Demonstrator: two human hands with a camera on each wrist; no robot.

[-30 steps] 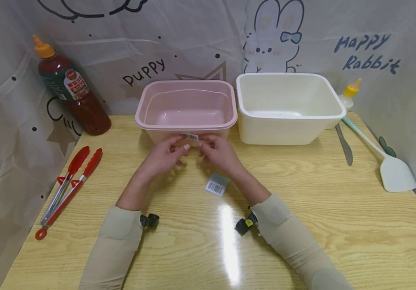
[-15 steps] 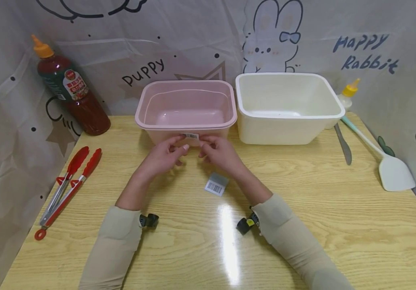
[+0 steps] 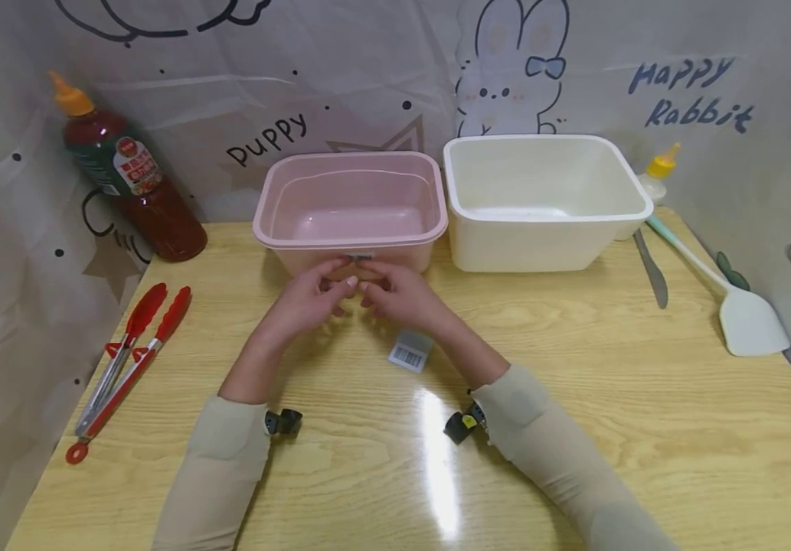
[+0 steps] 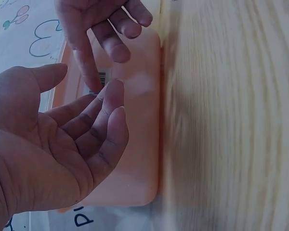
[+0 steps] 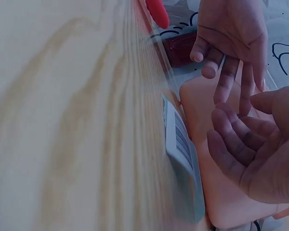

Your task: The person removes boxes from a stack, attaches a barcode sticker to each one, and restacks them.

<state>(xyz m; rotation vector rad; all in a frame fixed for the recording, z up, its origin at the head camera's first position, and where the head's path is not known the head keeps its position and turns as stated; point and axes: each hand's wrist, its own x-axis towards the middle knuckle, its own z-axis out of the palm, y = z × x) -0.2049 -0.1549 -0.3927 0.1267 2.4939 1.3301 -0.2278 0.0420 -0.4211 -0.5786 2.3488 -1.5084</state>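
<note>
Barcode sticker (image 3: 361,257) on pink tub (image 3: 350,200), fingertips of both loosely open hands (image 3: 357,295) touching it.

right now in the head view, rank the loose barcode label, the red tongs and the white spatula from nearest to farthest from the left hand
From the left hand:
1. Loose barcode label, on the table just right of it, beside the right wrist.
2. Red tongs, near the table's left edge.
3. White spatula, far across at the right edge.

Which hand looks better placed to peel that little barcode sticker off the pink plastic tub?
Probably the right hand: in the left wrist view its fingertip touches the small barcode sticker on the pink plastic tub, while the left hand sits open beside it.
</note>
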